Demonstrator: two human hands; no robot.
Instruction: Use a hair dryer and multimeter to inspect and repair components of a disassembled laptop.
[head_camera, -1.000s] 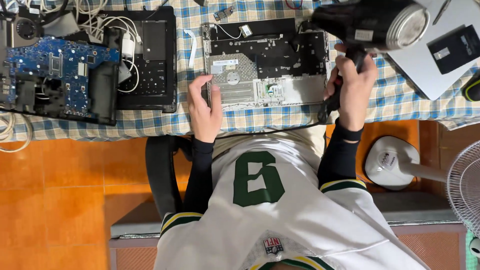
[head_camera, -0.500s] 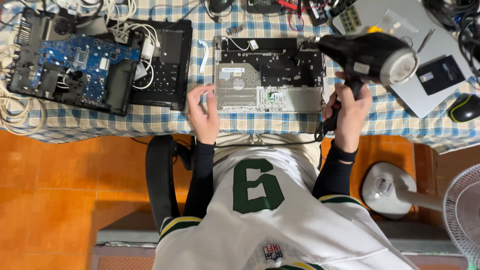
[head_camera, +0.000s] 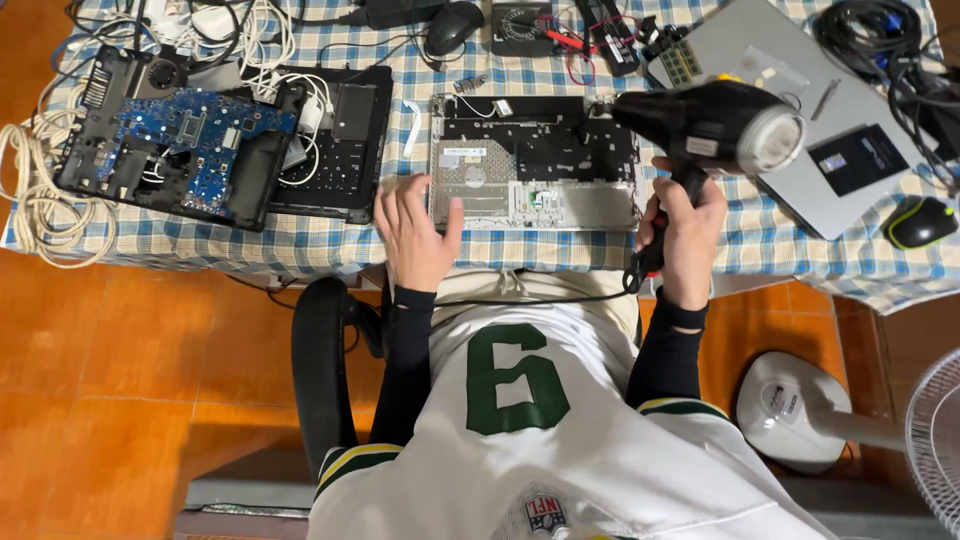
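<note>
My right hand grips the black hair dryer by its handle, right of centre. My left hand, fingers spread, rests at the left edge of the opened laptop base, centre-top.

A strip of bare checked tablecloth lies open along the near edge. The dismantled laptop base fills the middle; the exposed motherboard chassis and coiled cables crowd the left, the closed silver laptop the right.
</note>
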